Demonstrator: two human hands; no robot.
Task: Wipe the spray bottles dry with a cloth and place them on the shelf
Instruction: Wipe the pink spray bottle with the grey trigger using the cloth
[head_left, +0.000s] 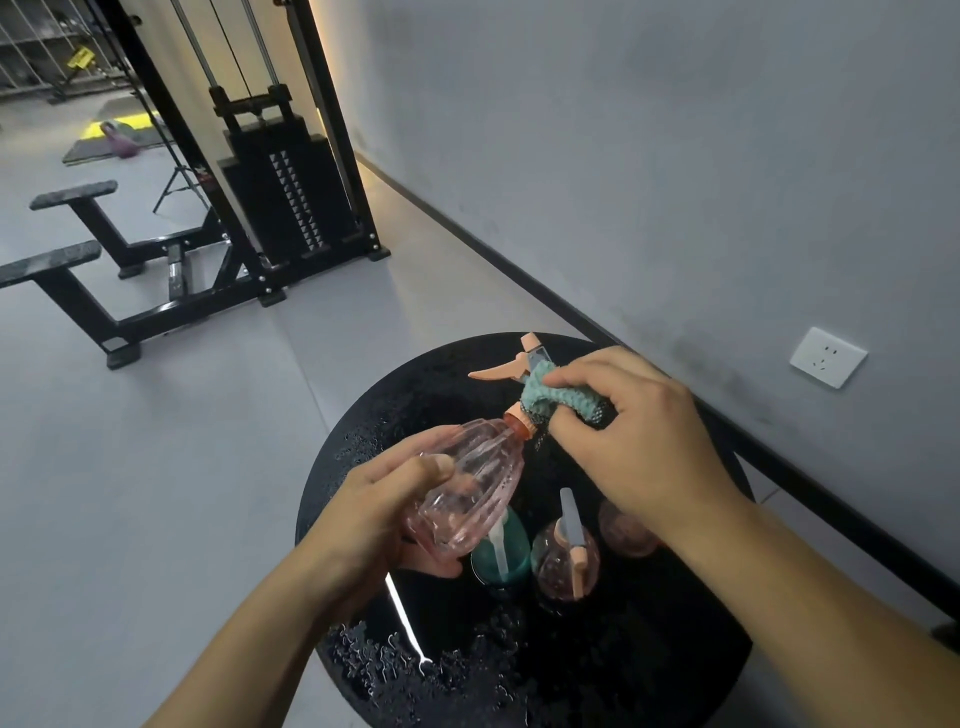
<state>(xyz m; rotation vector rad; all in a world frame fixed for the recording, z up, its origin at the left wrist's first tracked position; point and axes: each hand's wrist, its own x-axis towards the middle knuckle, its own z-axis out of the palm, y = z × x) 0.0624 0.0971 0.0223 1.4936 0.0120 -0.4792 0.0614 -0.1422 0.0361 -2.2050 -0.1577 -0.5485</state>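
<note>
My left hand (387, 512) grips the ribbed body of a clear pink spray bottle (467, 478), tilted with its peach trigger head (511, 364) pointing up and away. My right hand (634, 441) pinches a teal cloth (558, 397) wrapped around the bottle's neck just under the trigger. Below them, on a wet black round table (395, 670), stand a teal spray bottle (501, 556), a pink spray bottle (569, 558) and another pink bottle (623, 530) partly hidden by my right wrist.
Water drops lie on the table top. A grey wall with a white socket (827, 357) runs along the right. A black cable weight machine (283, 192) and a bench frame (93, 280) stand on the grey floor to the left. No shelf is in view.
</note>
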